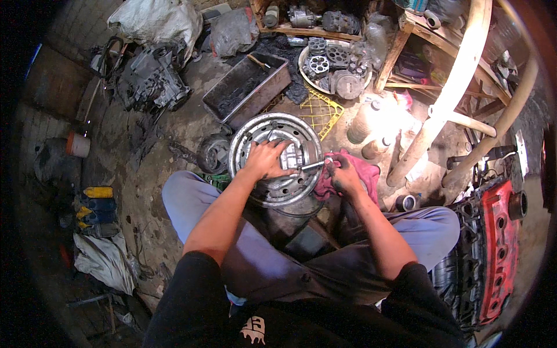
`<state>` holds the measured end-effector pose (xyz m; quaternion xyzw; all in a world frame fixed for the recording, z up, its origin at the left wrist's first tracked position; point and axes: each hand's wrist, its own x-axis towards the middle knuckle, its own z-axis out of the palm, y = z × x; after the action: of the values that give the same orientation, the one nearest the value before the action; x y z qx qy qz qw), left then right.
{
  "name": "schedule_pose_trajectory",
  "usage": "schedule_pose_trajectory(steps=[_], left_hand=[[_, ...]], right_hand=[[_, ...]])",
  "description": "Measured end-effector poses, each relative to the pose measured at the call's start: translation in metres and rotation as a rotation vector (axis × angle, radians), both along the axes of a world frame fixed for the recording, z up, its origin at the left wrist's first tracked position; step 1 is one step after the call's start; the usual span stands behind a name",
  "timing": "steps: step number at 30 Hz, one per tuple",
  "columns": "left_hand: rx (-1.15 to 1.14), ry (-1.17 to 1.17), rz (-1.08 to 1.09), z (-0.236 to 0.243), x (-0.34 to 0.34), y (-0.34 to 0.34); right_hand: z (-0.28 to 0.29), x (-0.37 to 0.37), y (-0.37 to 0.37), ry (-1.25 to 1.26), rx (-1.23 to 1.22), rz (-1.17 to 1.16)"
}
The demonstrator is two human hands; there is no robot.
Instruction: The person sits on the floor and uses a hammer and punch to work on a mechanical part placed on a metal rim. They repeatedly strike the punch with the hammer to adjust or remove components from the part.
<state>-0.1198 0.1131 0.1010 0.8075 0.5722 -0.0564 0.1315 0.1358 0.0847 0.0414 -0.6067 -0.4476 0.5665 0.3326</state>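
Note:
I sit cross-legged with a silver wheel rim (249, 191) in front of me. My left hand (266, 158) is wrapped over a metal part (287, 152) lying inside the rim, fingertips on its top edge and thumb toward the right. My right hand (346, 177) grips a slim silver tool (313, 166), closed round its right end, while the other end meets the metal part. A crumpled pink rag (364, 168) is under and beside that hand.
Around me are a dark tray (212, 101), a round pan (368, 77) of metal parts, a yellow crate (333, 119), bottles (362, 124), leaning pale poles (449, 81), a red engine cover (499, 261) at right, a gearbox casing (148, 81) and sacks (104, 261).

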Motion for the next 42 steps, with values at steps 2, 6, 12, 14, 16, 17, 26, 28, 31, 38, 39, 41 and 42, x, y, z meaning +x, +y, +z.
schedule_pose_trajectory(steps=[2, 6, 12, 14, 16, 17, 26, 28, 31, 38, 39, 41, 42], left_hand=[[-0.029, 0.001, 0.009, 0.003, 0.001, 0.001], [-0.023, -0.014, 0.057, 0.004, 0.000, -0.007], [0.023, -0.034, 0.178, 0.011, 0.004, -0.018], [0.049, -0.046, 0.251, 0.012, 0.003, -0.022], [0.102, -0.285, 0.331, 0.002, -0.004, -0.029], [0.128, -0.409, 0.365, -0.004, -0.006, -0.031], [-0.196, -0.928, 0.943, -0.052, -0.052, -0.035], [-0.289, -0.996, 1.017, -0.038, -0.043, -0.035], [-0.393, -1.064, 1.037, -0.056, -0.049, -0.031], [-0.517, -1.323, 1.026, -0.086, -0.051, -0.025], [-0.507, -1.326, 1.036, -0.085, -0.051, -0.024], [-0.463, -1.357, 1.083, -0.089, -0.048, -0.022], [-0.438, -1.376, 1.106, -0.089, -0.047, -0.022]], right_hand=[[0.004, 0.000, 0.000, -0.014, 0.023, -0.022], [0.022, -0.007, 0.003, 0.051, -0.006, -0.015], [0.011, -0.019, 0.010, 0.489, -0.280, -0.223], [-0.011, -0.018, 0.014, 0.502, -0.280, -0.178], [-0.039, -0.021, 0.027, 0.740, -0.355, -0.130], [-0.048, -0.019, 0.028, 0.670, -0.291, -0.168], [-0.034, -0.047, 0.042, 0.362, -0.187, -0.154], [-0.044, -0.037, 0.046, 0.296, -0.238, -0.092], [-0.041, -0.031, 0.045, 0.259, -0.214, -0.047], [-0.048, -0.026, 0.037, 0.386, -0.406, 0.057], [-0.049, -0.029, 0.038, 0.369, -0.389, 0.051], [-0.049, -0.035, 0.040, 0.334, -0.356, 0.038], [-0.047, -0.037, 0.041, 0.336, -0.372, 0.036]])
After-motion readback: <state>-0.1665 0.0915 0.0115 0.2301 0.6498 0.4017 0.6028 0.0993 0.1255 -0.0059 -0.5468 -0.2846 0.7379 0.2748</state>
